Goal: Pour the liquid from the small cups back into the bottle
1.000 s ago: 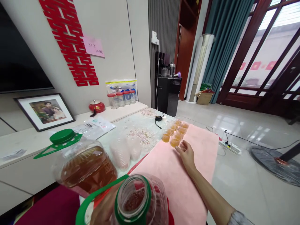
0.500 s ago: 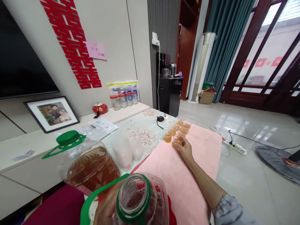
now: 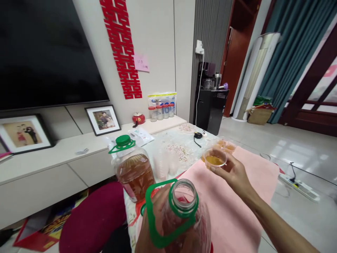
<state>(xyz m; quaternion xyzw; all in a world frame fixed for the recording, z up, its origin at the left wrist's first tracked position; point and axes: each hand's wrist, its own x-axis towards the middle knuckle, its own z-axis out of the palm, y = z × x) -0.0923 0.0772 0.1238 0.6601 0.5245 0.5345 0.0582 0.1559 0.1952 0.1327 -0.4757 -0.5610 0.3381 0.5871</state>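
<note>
My right hand (image 3: 235, 174) pinches a clear plastic cup (image 3: 215, 160) by its side; amber liquid lies in the bottom. It is raised over the pink cloth (image 3: 223, 207), in front of several similar filled cups (image 3: 228, 147), partly hidden behind it. Through the loop of a green handle, my left hand (image 3: 150, 227) wraps round a large clear plastic jug (image 3: 204, 219), whose mouth is uncapped. Left of it stands a second jug (image 3: 135, 172) with a green cap, filled with brown liquid. Between that jug and the raised cup are stacks of empty clear cups (image 3: 161, 165).
A black tape measure (image 3: 198, 135) lies on the flowered tablecloth (image 3: 181, 149). Lidded jars (image 3: 160, 113), a red pot (image 3: 138, 118) and framed photos (image 3: 103, 119) line the white cabinet. A maroon stool (image 3: 92, 221) is at lower left; a power strip (image 3: 298, 188) lies on the floor.
My right hand has lifted the cup from the group on the table and brought it closer. My left hand still grips the uncapped jug. The view has turned left.
</note>
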